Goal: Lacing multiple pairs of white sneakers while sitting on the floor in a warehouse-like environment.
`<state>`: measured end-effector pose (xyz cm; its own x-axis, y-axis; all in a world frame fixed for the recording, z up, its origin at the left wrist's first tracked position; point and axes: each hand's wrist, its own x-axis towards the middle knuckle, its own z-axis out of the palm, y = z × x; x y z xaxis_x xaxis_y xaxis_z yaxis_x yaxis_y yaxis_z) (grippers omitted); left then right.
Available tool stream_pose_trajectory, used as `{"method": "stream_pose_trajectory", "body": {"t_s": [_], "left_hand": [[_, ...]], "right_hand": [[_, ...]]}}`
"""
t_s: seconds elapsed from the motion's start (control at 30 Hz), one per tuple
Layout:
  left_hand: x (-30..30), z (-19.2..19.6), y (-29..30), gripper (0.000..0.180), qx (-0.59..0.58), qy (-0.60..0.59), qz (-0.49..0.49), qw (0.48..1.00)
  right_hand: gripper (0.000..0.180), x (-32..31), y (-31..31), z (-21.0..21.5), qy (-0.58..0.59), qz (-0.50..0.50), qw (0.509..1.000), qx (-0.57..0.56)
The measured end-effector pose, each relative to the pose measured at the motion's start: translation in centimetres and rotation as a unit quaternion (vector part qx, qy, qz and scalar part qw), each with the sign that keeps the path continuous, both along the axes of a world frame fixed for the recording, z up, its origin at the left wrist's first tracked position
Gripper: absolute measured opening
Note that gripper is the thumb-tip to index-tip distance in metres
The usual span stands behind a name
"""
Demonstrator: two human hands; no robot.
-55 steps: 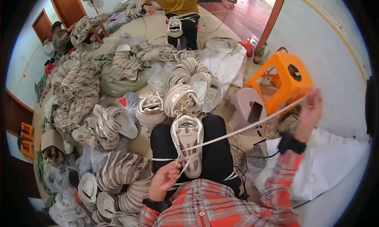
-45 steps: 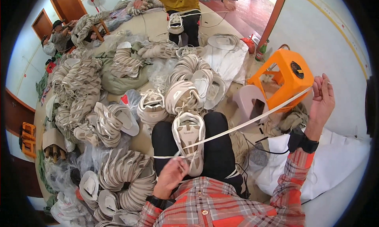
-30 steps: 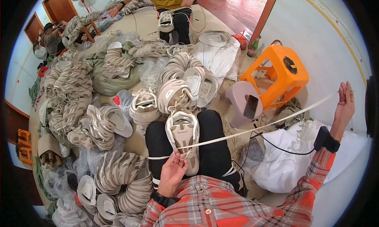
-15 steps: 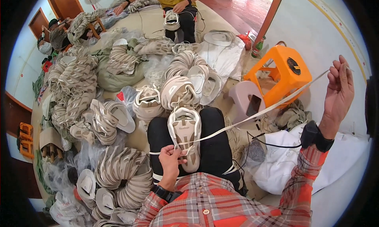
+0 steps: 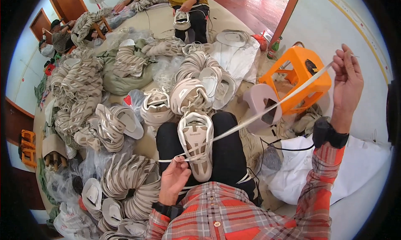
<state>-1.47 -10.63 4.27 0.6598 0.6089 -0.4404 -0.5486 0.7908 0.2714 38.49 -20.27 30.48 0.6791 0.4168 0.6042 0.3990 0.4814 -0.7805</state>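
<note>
Cream and off-white, a sneaker (image 5: pixel 195 144) is lying sole-down along the person's lap, between the black-trousered thighs, toe pointing away from the body. Just at its near left side the left hand (image 5: pixel 173 182) is pinching, with fingers curled closed, one end of a flat white shoelace (image 5: pixel 267 109) where it is crossing the shoe's upper. From there the lace is running taut, up and to the right, to the right hand (image 5: pixel 346 84), which is raised well away from the shoe with its arm stretched out. That hand is gripping the far end of the lace between thumb and fingertips, the other fingers loosely extended upward. A black wristband is sitting on each wrist, and plaid red-orange sleeves are covering both forearms.

Beneath the stretched lace, below and to the left of the right hand, an orange plastic stool (image 5: pixel 301 78) is standing beside a pale mauve stool (image 5: pixel 260 102). White fabric (image 5: pixel 317 173) is lying under the right forearm. Beyond the left hand and out to its left, stacks of matching beige sneakers (image 5: pixel 125 185) are spreading across the floor, some bundled in clear plastic. Far ahead of both hands, another person (image 5: pixel 190 2) in a yellow top is sitting with a similar shoe in the lap.
</note>
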Motion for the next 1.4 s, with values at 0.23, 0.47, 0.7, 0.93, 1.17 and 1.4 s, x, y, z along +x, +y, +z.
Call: {"method": "stream_pose_trajectory", "body": {"t_s": [0.23,0.47,0.7,0.93,1.17,1.4], "left_hand": [[-1.0,-4.3,-0.5,0.005,-0.301,-0.041,-0.032,0.952],[1.4,-0.7,-0.7,0.019,-0.003,0.253,0.006,0.967],[0.8,-1.5,0.5,0.01,0.685,0.539,-0.134,0.471],[2.6,-0.2,1.8,0.008,0.761,0.488,-0.101,0.415],[3.0,0.4,3.3,0.01,0.833,0.449,-0.112,0.302],[3.5,0.2,4.9,0.006,0.846,0.413,-0.232,0.246]], "right_hand": [[0.029,7.9,-5.9,0.2,-0.02,-0.156,0.987,-0.038],[0.033,21.4,-24.0,4.7,-0.009,-0.289,0.957,0.001],[0.03,16.4,-17.1,-10.1,0.005,-0.339,0.919,-0.202],[0.03,13.7,-15.0,-10.3,0.062,-0.304,0.933,-0.184],[0.029,12.9,-15.6,-7.6,0.025,-0.313,0.934,-0.169],[0.028,10.9,-13.8,-7.5,0.033,-0.29,0.939,-0.183]]}}
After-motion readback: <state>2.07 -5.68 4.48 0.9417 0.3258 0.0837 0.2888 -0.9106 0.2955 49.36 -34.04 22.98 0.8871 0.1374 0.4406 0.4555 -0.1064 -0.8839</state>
